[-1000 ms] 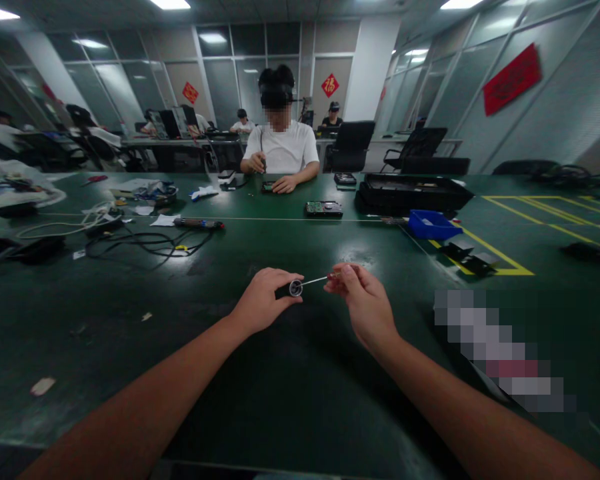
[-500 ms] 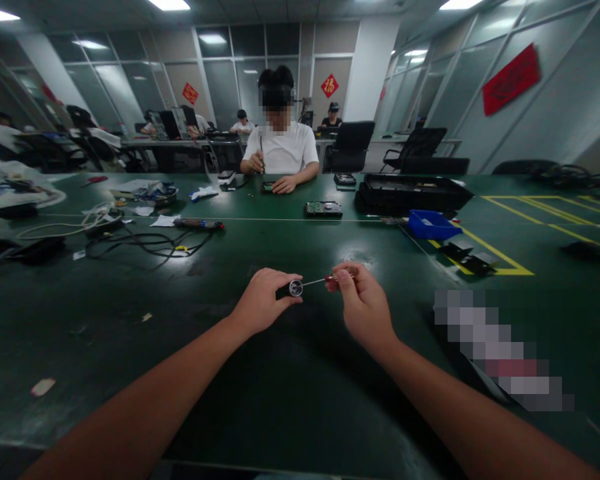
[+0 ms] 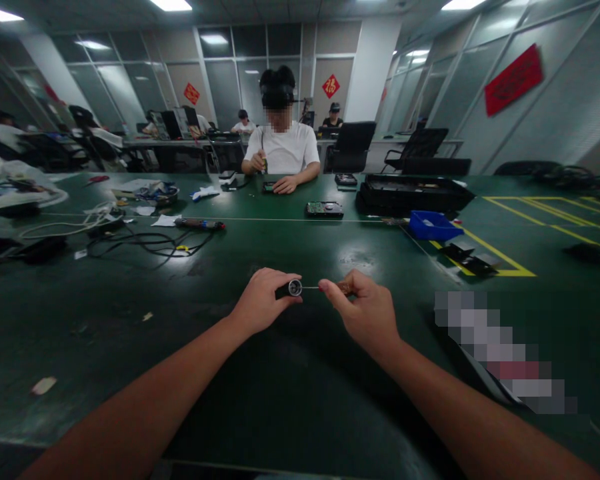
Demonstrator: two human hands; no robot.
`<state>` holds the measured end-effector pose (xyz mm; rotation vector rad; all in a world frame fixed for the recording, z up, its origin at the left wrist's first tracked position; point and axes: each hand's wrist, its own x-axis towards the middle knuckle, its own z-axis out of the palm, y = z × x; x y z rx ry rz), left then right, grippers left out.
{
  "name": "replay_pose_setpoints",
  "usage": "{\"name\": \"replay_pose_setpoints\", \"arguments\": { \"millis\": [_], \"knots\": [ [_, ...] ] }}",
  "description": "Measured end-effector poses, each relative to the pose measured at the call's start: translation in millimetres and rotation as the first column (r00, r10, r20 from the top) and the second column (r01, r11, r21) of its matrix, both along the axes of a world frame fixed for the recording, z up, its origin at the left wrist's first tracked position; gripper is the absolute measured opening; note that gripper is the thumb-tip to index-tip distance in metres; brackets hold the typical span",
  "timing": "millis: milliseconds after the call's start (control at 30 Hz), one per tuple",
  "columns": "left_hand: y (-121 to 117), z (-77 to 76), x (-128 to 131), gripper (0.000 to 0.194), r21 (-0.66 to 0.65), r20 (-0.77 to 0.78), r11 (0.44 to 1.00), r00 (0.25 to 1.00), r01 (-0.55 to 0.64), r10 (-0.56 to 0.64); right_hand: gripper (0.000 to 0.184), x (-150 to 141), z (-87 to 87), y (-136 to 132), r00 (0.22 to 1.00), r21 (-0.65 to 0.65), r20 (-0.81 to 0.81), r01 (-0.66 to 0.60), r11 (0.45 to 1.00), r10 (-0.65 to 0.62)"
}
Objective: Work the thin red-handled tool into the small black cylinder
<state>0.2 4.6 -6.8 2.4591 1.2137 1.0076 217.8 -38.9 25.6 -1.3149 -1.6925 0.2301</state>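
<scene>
Between the thumb and fingers of my left hand is a small dark cylinder with a bright metal ring at its open end, which faces me. My right hand is closed around the handle of a screwdriver. Its thin metal shaft points left and its tip meets the right side of the cylinder; whether the tip sits in a screw is too small to tell. Most of the reddish handle is hidden by my fingers. Both hands are above the green table.
Across the table a person works on a circuit board. A hard drive, a blue tray and a black case lie beyond my hands. Black cables and an electric screwdriver lie left. A blurred-out item lies right.
My right hand has turned about the screwdriver, its thumb now stretched along toward the shaft. The shaft has gone from slanted to nearly level. My left hand keeps its place.
</scene>
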Motion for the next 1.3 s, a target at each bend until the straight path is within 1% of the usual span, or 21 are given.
{"name": "replay_pose_setpoints", "arguments": {
  "millis": [100, 167, 233, 300, 367, 467, 533, 567, 633, 700, 767, 867, 900, 933, 967, 1000, 1033, 1100, 1200, 1300],
  "knots": [
    [1, -0.9, -1, 0.039, -0.002, 0.001, 1.000, 1.000, 0.000, 0.000, 0.037, 0, -0.9, 0, 1.000, 0.008, 0.024, -0.011, 1.000, 0.010],
    [0, -1.2, -2, 0.039, -0.005, -0.003, 1.000, 1.000, 0.005, -0.005, 0.034, 1, -0.9, -1, 0.999, -0.008, 0.031, -0.039, 0.999, 0.039],
    [0, -1.1, -2, 0.039, -0.005, -0.005, 1.000, 1.000, 0.009, -0.009, 0.026, 1, -0.2, -1, 0.995, -0.029, 0.035, -0.096, 0.995, 0.097],
    [-1, -0.7, -2, 0.038, -0.003, -0.001, 1.000, 1.000, 0.012, -0.012, 0.015, 1, 1.4, -2, 0.983, -0.028, 0.034, -0.179, 0.983, 0.180],
    [-1, -0.3, -1, 0.036, -0.003, -0.001, 1.000, 1.000, 0.020, -0.020, 0.009, 2, 3.5, -2, 0.965, -0.019, 0.040, -0.259, 0.966, 0.260],
    [-1, 0.0, 0, 0.036, -0.010, -0.006, 1.000, 1.000, 0.025, -0.025, 0.009, 2, 6.5, -3, 0.942, -0.037, 0.079, -0.326, 0.945, 0.328],
    [-1, 0.0, 1, 0.037, -0.014, -0.010, 1.000, 1.000, 0.026, -0.026, 0.015, 2, 6.4, -4, 0.944, -0.043, 0.088, -0.316, 0.948, 0.319],
    [-1, 0.1, 2, 0.037, -0.015, -0.010, 1.000, 1.000, 0.023, -0.024, 0.017, 1, 5.4, -4, 0.951, -0.040, 0.064, -0.299, 0.953, 0.301],
    [-1, 0.5, 3, 0.038, -0.014, -0.005, 1.000, 1.000, 0.005, -0.005, 0.017, 0, 1.7, -4, 0.965, -0.035, -0.055, -0.259, 0.965, 0.257],
    [-2, 1.4, 3, 0.038, -0.007, 0.018, 1.000, 0.999, -0.030, 0.030, 0.018, -2, -3.3, -1, 0.942, -0.051, -0.250, -0.245, 0.968, 0.225],
    [-2, 2.7, 2, 0.039, 0.008, 0.041, 0.999, 0.998, -0.048, 0.048, 0.022, -4, -8.1, 4, 0.873, -0.078, -0.444, -0.262, 0.962, 0.202],
    [-1, 4.5, -1, 0.039, 0.049, 0.018, 0.999, 1.000, 0.004, -0.005, 0.027, -4, -14.0, 15, 0.719, -0.120, -0.678, -0.312, 0.942, 0.152],
    [0, 4.8, -2, 0.039, 0.059, -0.007, 0.998, 1.000, 0.021, -0.020, 0.028, -3, -15.7, 19, 0.658, -0.140, -0.744, -0.331, 0.933, 0.122],
    [1, 4.8, -2, 0.040, 0.065, -0.032, 0.998, 0.999, 0.028, -0.026, 0.030, -3, -17.1, 23, 0.612, -0.169, -0.785, -0.351, 0.921, 0.090],
    [2, 4.6, -3, 0.039, 0.069, -0.047, 0.997, 0.999, 0.021, -0.017, 0.031, -1, -18.3, 26, 0.596, -0.186, -0.800, -0.349, 0.918, 0.065],
    [3, 4.2, -3, 0.040, 0.062, -0.052, 0.998, 0.999, 0.014, -0.011, 0.030, 0, -19.2, 28, 0.600, -0.189, -0.798, -0.329, 0.925, 0.051],
    [3, 3.5, -3, 0.040, 0.058, -0.053, 0.998, 0.999, 0.008, -0.005, 0.030, 1, -19.7, 28, 0.624, -0.180, -0.780, -0.302, 0.936, 0.051],
    [3, 2.1, -3, 0.040, 0.051, -0.047, 0.999, 0.999, 0.004, -0.002, 0.027, 1, -19.2, 26, 0.701, -0.131, -0.710, -0.237, 0.963, 0.076],
    [2, 1.1, -1, 0.039, 0.051, -0.049, 0.999, 0.999, 0.015, -0.013, 0.025, 0, -15.3, 18, 0.809, -0.078, -0.576, -0.195, 0.978, 0.115],
    [1, 1.8, 0, 0.040, 0.050, -0.054, 0.999, 0.998, 0.021, -0.019, 0.023, -2, -10.8, 10, 0.881, -0.050, -0.452, -0.180, 0.982, 0.138]
  ]
}}
